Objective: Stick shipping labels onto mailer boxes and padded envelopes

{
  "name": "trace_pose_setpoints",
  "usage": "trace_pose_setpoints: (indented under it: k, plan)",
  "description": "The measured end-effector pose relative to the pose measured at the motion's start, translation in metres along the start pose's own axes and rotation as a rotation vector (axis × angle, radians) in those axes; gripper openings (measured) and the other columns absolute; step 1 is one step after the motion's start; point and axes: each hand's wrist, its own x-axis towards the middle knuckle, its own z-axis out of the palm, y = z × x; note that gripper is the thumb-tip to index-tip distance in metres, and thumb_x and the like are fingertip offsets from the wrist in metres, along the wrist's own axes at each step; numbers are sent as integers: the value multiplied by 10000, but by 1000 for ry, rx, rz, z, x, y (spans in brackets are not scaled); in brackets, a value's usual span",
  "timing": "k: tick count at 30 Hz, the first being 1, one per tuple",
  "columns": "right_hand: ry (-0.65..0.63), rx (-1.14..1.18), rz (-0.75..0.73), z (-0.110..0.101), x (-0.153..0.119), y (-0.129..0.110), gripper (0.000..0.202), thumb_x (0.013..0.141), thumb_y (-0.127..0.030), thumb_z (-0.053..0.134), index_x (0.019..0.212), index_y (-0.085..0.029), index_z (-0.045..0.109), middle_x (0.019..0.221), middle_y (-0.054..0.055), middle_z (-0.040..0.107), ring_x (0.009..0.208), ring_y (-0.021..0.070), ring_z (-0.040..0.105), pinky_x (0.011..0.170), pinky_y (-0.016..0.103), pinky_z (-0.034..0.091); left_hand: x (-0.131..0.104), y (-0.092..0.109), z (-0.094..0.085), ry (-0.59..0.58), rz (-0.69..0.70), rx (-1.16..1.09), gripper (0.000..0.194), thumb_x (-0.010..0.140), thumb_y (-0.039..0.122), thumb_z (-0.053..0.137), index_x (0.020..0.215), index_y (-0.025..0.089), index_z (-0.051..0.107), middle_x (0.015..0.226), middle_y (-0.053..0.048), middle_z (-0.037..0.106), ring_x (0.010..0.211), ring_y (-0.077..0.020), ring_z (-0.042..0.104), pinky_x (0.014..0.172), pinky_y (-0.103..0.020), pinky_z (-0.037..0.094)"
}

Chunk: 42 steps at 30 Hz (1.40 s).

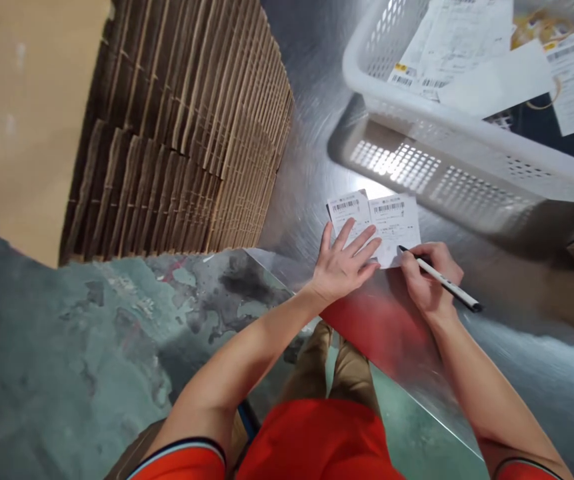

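Two small printed labels with barcodes lie side by side on a shiny metal table, the left label point(349, 208) slightly overlapping a dark edge beneath it. My left hand point(344, 263) rests flat with fingers spread over the lower part of the left label and the near edge of the right label point(395, 221). A white pen with black ends point(447, 283) is held in my right hand point(431, 277), its black tip at the lower right part of the right label.
Tall stacks of flattened cardboard point(187, 133) stand at the left. A white perforated basket point(447, 127) with papers and yellowish rings sits at the upper right. The metal table's point(311, 160) near edge runs diagonally above the green floor point(91, 360). Brown cardboard shows at the right edge.
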Motion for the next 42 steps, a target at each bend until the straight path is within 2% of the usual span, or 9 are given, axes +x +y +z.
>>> trace_pose_setpoints:
  k: [4, 11, 18, 22, 29, 34, 38, 40, 42]
  plan:
    - [-58, 5, -16, 1, 1, -1, 172, 859, -394, 550, 769, -249, 560, 673, 6, 639, 584, 180, 587, 633, 306, 483, 0, 0, 0, -8, 3, 2, 437, 975, 442, 461, 1361, 280, 585, 1485, -64, 534, 1475, -340, 320, 1219, -611, 26]
    - [-71, 7, -41, 2, 0, 1, 138, 840, -353, 540, 751, -248, 539, 661, 8, 612, 574, 180, 563, 619, 314, 463, 0, -1, 1, -7, 2, 2, 437, 969, 438, 477, 1366, 287, 581, 1487, -67, 531, 1484, -338, 301, 1220, -609, 24]
    - [8, 64, -26, 2, 1, 1, 133, 796, -346, 539, 718, -238, 530, 620, -7, 584, 566, 177, 549, 604, 313, 436, -1, -1, 0, 3, 31, 78, 447, 974, 444, 469, 1373, 270, 570, 1492, -81, 524, 1472, -341, 323, 1206, -641, 78]
    - [1, 77, -11, 1, 1, -1, 155, 803, -362, 551, 716, -234, 552, 611, -6, 587, 566, 179, 553, 607, 317, 432, -1, -1, 1, 12, 48, 130, 445, 976, 445, 468, 1373, 272, 568, 1491, -85, 524, 1462, -348, 340, 1195, -653, 115]
    - [-10, 62, -21, 1, 2, -2, 147, 790, -364, 554, 711, -240, 550, 594, -9, 578, 563, 174, 545, 601, 309, 434, -2, -3, 5, 58, 63, 119, 440, 972, 447, 481, 1365, 271, 572, 1482, -84, 534, 1460, -346, 343, 1197, -651, 107]
    - [4, 82, -9, 2, 2, -1, 133, 767, -348, 569, 703, -232, 557, 595, -9, 574, 545, 169, 531, 602, 317, 441, -2, -4, 4, 43, 56, 88, 448, 967, 439, 496, 1374, 264, 564, 1494, -97, 519, 1469, -350, 323, 1196, -652, 97]
    - [90, 265, 91, 4, 2, 2, 132, 773, -352, 605, 753, -226, 574, 655, -9, 598, 554, 162, 540, 571, 305, 442, 0, -4, 1, 76, 57, 35, 416, 978, 394, 484, 1364, 270, 574, 1483, -88, 533, 1453, -324, 361, 1211, -611, 133]
    - [71, 361, 166, 5, 3, 5, 168, 794, -383, 623, 833, -221, 599, 707, -10, 623, 557, 159, 552, 557, 298, 445, 0, -4, -1, 93, 38, 20, 432, 979, 382, 486, 1389, 261, 548, 1494, -99, 518, 1433, -298, 401, 1216, -569, 187]
    - [15, 361, 206, 6, 4, 7, 229, 813, -426, 636, 909, -218, 622, 742, -8, 645, 593, 170, 586, 594, 308, 463, -4, -8, -5, 104, 3, 15, 481, 976, 394, 495, 1425, 221, 505, 1475, -124, 534, 1406, -278, 443, 1215, -527, 243]
